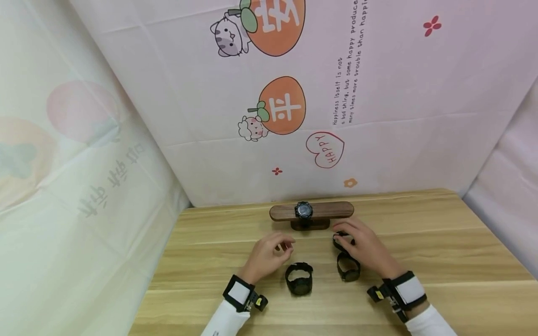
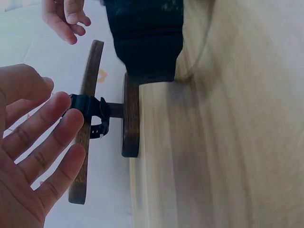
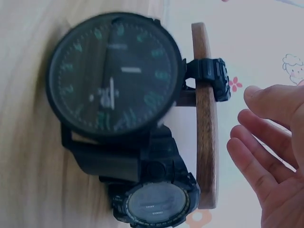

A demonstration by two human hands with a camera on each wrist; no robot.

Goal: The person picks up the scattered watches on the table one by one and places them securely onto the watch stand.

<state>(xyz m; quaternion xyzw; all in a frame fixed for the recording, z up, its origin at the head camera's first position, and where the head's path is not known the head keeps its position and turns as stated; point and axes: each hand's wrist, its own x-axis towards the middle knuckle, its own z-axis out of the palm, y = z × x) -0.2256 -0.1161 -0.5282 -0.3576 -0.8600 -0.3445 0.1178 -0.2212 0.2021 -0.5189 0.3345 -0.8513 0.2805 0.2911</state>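
A black wristwatch (image 1: 303,210) is strapped round the bar of a dark wooden watch stand (image 1: 336,210). My left hand (image 1: 269,254) hovers in front of the stand, fingers loosely bent around nothing. Just below it a black watch (image 1: 300,284) stands on its looped strap. On the right, my right hand (image 1: 367,245) is above a black watch (image 1: 338,241), partly covered by its fingers. Close to that lies a watch with a round dial (image 1: 350,274). In the right wrist view the fingers of my right hand (image 3: 275,142) are apart from every watch, with nothing between them.
The wooden table (image 1: 445,261) carries all these things. A printed white cloth (image 1: 399,149) hangs behind its back edge, and another pale cloth (image 1: 113,224) hangs along the left side. Black camera bands sit on both wrists.
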